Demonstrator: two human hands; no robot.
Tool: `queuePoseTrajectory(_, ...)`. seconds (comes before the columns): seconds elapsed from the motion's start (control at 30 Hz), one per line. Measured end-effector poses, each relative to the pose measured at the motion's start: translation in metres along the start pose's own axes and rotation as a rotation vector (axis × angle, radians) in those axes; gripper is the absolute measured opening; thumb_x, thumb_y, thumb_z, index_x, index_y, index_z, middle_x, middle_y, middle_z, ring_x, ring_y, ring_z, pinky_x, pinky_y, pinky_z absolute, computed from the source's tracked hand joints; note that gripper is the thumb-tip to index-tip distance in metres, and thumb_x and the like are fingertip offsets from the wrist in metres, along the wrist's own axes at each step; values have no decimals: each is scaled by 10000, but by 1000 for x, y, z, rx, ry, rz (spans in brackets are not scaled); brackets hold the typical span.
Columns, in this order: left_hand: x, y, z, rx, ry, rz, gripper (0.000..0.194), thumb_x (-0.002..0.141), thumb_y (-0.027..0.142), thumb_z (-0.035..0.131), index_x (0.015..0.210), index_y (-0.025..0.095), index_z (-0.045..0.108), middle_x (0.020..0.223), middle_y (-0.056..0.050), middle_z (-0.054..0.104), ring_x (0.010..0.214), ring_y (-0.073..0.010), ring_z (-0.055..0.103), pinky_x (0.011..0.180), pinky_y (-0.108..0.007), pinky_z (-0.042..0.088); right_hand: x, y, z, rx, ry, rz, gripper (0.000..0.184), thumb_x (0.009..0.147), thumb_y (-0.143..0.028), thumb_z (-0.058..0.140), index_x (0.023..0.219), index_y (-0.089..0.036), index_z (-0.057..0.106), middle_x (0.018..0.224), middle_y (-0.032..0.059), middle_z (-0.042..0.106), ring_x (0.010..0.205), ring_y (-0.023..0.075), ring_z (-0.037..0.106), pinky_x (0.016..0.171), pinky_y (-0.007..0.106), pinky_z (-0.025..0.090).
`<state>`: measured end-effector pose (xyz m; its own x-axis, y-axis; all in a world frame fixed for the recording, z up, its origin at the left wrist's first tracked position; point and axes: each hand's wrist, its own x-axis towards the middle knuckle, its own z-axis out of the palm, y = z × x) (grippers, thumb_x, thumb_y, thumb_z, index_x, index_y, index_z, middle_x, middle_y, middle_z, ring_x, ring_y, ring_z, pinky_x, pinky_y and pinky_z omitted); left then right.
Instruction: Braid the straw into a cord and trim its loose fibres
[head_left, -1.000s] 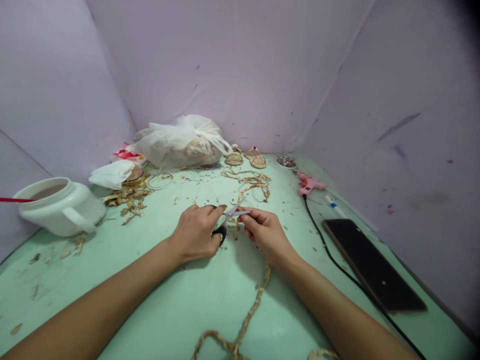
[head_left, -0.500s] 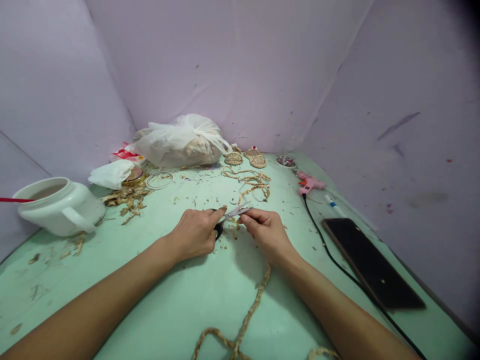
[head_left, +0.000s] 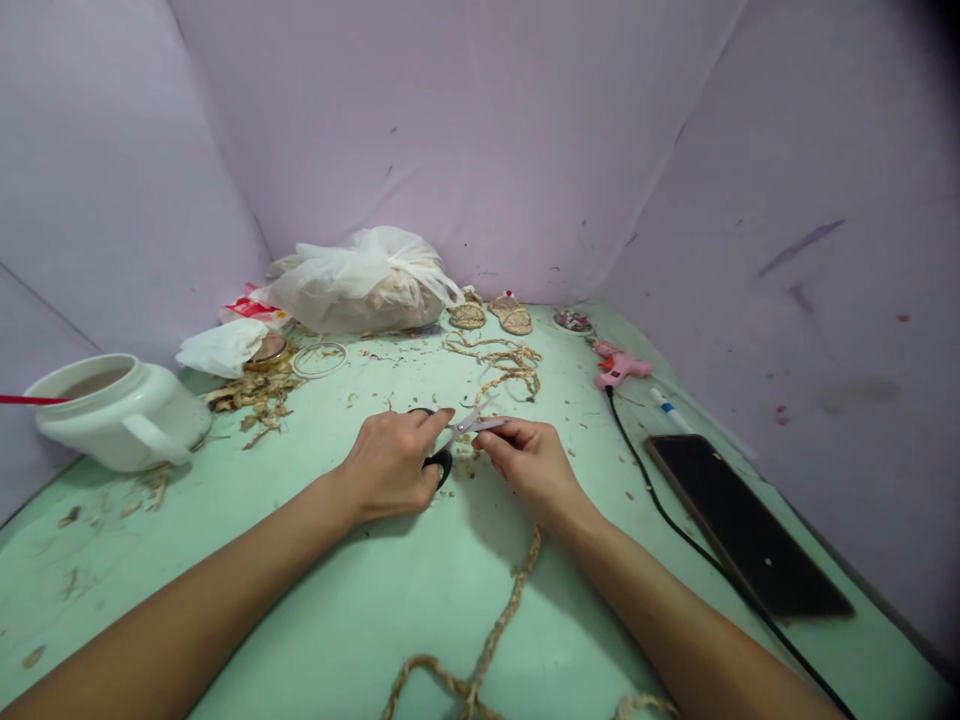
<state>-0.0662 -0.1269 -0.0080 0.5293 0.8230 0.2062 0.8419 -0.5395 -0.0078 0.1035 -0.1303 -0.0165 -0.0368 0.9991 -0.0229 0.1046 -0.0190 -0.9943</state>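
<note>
My left hand [head_left: 394, 460] is closed round the black handles of a pair of scissors [head_left: 463, 428]. The scissor blades are spread apart and point right, one of them reaching the fingertips of my right hand [head_left: 529, 462]. That hand is pinched, with a braided straw rope [head_left: 517, 590] running out from beneath it toward the near edge. The bit of rope between the right fingers is mostly hidden. Small straw clippings lie under the blades. Another length of braided rope [head_left: 499, 358] is coiled loosely just beyond the hands.
A white pot [head_left: 169, 405] and straw scraps [head_left: 255, 395] are at left. Behind stand a stuffed plastic bag [head_left: 360, 285], small woven slippers [head_left: 511, 315] and a dish of bits [head_left: 572, 321]. At right lie a pink glue gun [head_left: 621, 368], its black cord, a marker [head_left: 667, 408] and a phone [head_left: 750, 530].
The scissors have opened wider, the handle loop at the thumb swinging down and toward me. My right hand has hardly moved.
</note>
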Motion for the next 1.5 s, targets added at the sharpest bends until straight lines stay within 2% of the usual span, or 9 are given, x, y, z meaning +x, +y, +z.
queuePoseTrajectory(0.23,0,0,-3,-14,-69,2,542,672,187,405,1214,202,409,868,-47,642,764,-217,597,608,-296,404,0,0,-2,-55,34,-43,157,609,-276,577,578,-132,631,463,-42,435,450,77,313,443,224,247)
queuePoseTrajectory(0.43,1,-6,3,-332,14,-7,359,679,121,394,978,223,565,680,19,616,597,-127,542,558,-225,374,-1,-3,-3,45,16,-1,155,637,-277,590,642,-130,637,441,-57,435,401,55,302,415,216,242)
queuePoseTrajectory(0.53,3,-10,11,-595,155,-154,262,681,150,446,903,192,578,587,37,552,524,-97,480,511,-200,356,1,0,-1,165,9,78,247,610,-294,625,781,-117,643,585,1,584,427,68,423,416,217,313)
queuePoseTrajectory(0.67,9,-13,16,-985,271,-390,285,651,201,539,929,147,571,600,23,570,526,-102,504,521,-209,400,3,2,1,273,-1,66,396,551,-253,683,918,-121,613,699,31,626,513,97,513,454,230,405)
queuePoseTrajectory(0.83,15,-10,10,-1291,292,-585,366,568,221,628,915,131,550,571,17,593,467,-106,515,502,-237,432,2,2,5,340,-25,36,381,495,-164,698,870,-152,634,880,54,643,673,124,563,582,268,477)
queuePoseTrajectory(1.13,15,-4,9,-1508,230,-723,368,556,266,686,860,142,518,588,-19,633,428,-81,517,381,-154,289,0,4,7,404,-61,59,340,517,-146,693,852,-150,635,719,20,643,628,129,589,580,281,485)
queuePoseTrajectory(1.23,16,-4,12,-1630,186,-685,342,603,271,677,878,155,510,631,-23,635,461,-77,532,391,-141,304,-3,3,7,419,-146,30,320,535,-157,701,851,-161,649,710,10,645,585,113,580,550,263,473)
queuePoseTrajectory(1.43,21,-6,6,-2113,-5,-643,258,666,238,609,893,145,526,682,-58,627,460,-93,518,398,-188,390,-12,5,10,463,-519,69,240,602,-211,701,836,-167,676,699,5,655,559,89,583,581,246,475)
queuePoseTrajectory(1.5,23,-12,-1,-2185,58,-663,243,642,173,600,872,131,532,665,-52,617,445,-75,501,412,-183,407,-12,6,10,493,-523,111,240,613,-232,702,839,-158,671,701,12,656,560,91,592,583,242,480)
